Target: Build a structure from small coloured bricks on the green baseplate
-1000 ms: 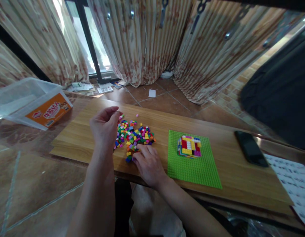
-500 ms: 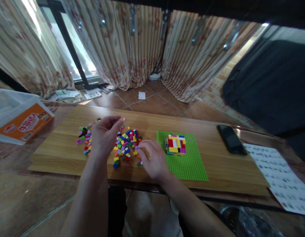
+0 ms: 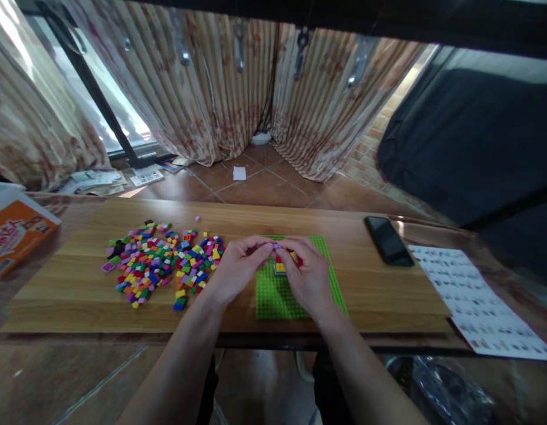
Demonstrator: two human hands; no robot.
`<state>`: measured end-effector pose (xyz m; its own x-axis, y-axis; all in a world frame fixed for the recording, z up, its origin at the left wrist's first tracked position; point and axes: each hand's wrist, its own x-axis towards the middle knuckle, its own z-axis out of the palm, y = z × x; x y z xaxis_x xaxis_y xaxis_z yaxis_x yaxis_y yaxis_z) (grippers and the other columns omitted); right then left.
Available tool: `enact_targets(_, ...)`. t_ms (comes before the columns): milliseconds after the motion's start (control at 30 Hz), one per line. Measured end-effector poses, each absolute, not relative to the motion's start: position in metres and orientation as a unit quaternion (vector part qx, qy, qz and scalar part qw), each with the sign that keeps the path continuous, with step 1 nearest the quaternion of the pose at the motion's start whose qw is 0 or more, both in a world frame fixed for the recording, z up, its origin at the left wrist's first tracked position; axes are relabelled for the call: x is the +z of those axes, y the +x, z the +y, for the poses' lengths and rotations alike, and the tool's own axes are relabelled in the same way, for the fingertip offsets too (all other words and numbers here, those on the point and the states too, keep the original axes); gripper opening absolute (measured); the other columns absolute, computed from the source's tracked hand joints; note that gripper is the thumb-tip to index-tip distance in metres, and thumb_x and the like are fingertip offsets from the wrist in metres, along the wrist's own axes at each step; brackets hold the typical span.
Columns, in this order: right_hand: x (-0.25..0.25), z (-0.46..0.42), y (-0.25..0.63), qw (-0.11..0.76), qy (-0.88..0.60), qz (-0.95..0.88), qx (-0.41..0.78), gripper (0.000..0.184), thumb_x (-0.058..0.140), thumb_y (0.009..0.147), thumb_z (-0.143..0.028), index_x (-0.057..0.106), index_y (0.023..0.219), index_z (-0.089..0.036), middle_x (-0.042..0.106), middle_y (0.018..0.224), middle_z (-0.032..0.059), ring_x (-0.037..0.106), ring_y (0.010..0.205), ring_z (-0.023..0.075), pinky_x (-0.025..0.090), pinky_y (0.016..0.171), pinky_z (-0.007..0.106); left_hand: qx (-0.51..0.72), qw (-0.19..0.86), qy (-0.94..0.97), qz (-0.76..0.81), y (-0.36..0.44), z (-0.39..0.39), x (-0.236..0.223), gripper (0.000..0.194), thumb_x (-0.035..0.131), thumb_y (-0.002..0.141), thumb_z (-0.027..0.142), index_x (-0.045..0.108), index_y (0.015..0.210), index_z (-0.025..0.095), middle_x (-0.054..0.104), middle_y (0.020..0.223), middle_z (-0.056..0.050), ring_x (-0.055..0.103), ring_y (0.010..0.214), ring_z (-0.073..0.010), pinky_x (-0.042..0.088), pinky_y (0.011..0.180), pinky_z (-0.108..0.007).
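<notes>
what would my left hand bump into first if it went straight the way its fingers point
Your left hand would likely meet the small purple brick at its fingertips, with the right hand just beyond; depth is unclear.

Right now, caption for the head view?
Both hands pinch a small purple brick above the green baseplate, loose bricks heaped to the left.

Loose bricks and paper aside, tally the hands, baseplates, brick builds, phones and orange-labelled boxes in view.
Hands: 2 (left hand, right hand)
Green baseplate: 1
Brick build, partly hidden: 1
Black phone: 1
Orange-labelled box, cut off by the picture's edge: 1
Total: 6
</notes>
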<state>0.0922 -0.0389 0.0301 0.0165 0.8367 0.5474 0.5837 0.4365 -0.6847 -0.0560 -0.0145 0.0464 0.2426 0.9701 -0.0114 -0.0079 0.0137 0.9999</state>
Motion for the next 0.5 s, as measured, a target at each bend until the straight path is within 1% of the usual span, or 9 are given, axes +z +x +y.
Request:
enact_targets(100,0.03,-0.04,0.104,0.488,-0.523,-0.686,0.133,0.014,0.058,0.092,-0.023,0.071,0.095,-0.023,0.069,0.097,0.0059,0.065,0.093,0.0184,0.054,0.085,0.035,0.424,0.561,0.555,0.445,-0.045,-0.016,0.045,0.018,0.066,0.078,0.031,0.076,0.084,0.018,0.07,0.072,-0.001,0.055,0.059,-0.0111,0.044,0.056,-0.023)
enact_targets(200,0.03,-0.038,0.119,0.479,-0.536,-0.683,0.13,0.015,0.058,0.092,-0.025,0.073,0.093,-0.023,0.069,0.098,0.0061,0.065,0.093,0.019,0.054,0.086,0.036,0.422,0.538,0.578,0.445,-0.038,-0.014,0.041,0.018,0.065,0.079,0.03,0.076,0.086,0.018,0.072,0.076,-0.002,0.061,0.066,-0.0133,0.049,0.063,-0.025)
enact_targets(300,0.029,-0.033,0.137,0.474,-0.56,-0.669,0.118,0.015,0.06,0.09,-0.028,0.074,0.088,-0.024,0.069,0.096,0.0057,0.065,0.092,0.0203,0.053,0.086,0.038,0.432,0.483,0.611,0.454,-0.035,-0.01,0.032,0.017,0.064,0.08,0.03,0.075,0.087,0.019,0.074,0.081,-0.003,0.066,0.072,-0.016,0.052,0.069,-0.028)
enact_targets(500,0.019,-0.028,0.154,0.418,-0.575,-0.696,0.104,0.016,0.06,0.09,-0.027,0.076,0.087,-0.025,0.068,0.096,0.0061,0.063,0.094,0.0218,0.052,0.088,0.04,0.44,0.357,0.631,0.53,-0.034,-0.003,0.024,0.017,0.06,0.08,0.024,0.072,0.09,0.018,0.074,0.084,-0.005,0.067,0.074,-0.0177,0.053,0.069,-0.029)
